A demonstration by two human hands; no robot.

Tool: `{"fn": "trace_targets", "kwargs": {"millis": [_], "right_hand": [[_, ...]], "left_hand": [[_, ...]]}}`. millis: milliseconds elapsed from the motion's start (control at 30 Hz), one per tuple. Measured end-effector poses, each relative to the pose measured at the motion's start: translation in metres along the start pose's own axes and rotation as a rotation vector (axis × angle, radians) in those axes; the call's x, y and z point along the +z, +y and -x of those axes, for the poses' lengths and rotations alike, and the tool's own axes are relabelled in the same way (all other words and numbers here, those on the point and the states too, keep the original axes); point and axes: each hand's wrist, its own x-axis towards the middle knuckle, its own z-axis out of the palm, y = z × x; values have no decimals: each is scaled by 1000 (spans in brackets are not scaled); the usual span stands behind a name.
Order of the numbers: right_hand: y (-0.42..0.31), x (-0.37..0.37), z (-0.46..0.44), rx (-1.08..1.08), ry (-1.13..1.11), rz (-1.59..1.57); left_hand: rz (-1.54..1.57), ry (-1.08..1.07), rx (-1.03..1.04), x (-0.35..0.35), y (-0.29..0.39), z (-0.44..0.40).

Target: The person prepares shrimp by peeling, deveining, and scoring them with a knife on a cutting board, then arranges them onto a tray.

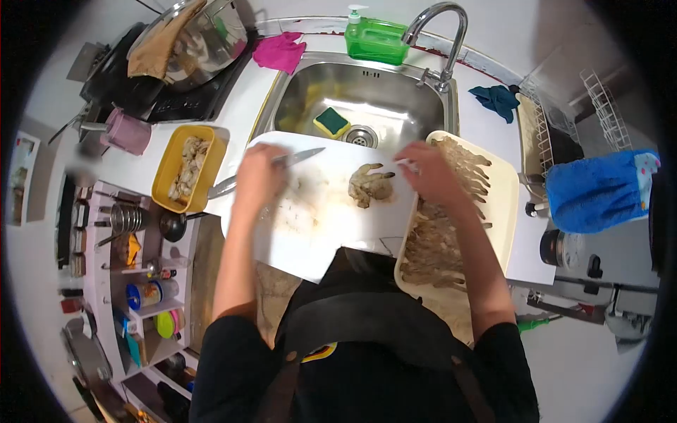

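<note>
My left hand, smeared by motion, is over the left part of a white cutting board. A metal knife passes at or under that hand; its blade points right toward the sink, and I cannot tell whether the fingers grip it. My right hand hovers at the board's right edge, fingers bent and drawn together around something too blurred to name. Just left of it lies a small heap of shrimp on the board. Beneath my right forearm, a cream tray holds rows of many shrimp.
A yellow container with peeled shrimp stands left of the board. Behind it, the steel sink holds a green-and-yellow sponge. A faucet, green caddy, pink cloth and large pot surround the sink.
</note>
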Motion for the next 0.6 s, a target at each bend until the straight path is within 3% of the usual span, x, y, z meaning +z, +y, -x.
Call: {"fn": "trace_targets", "kwargs": {"millis": [133, 233, 467, 500, 600], "right_hand": [[-11, 55, -31, -135, -232, 252], [-33, 62, -41, 88, -382, 354], [-53, 59, -31, 71, -383, 240], [-53, 61, -28, -12, -317, 293], [-62, 71, -21, 208, -94, 66]], "left_hand": [[-139, -110, 24, -29, -59, 31], [-173, -113, 66, -26, -81, 37], [111, -308, 7, -48, -87, 41], [168, -345, -9, -52, -88, 43], [325, -410, -11, -54, -98, 50]]}}
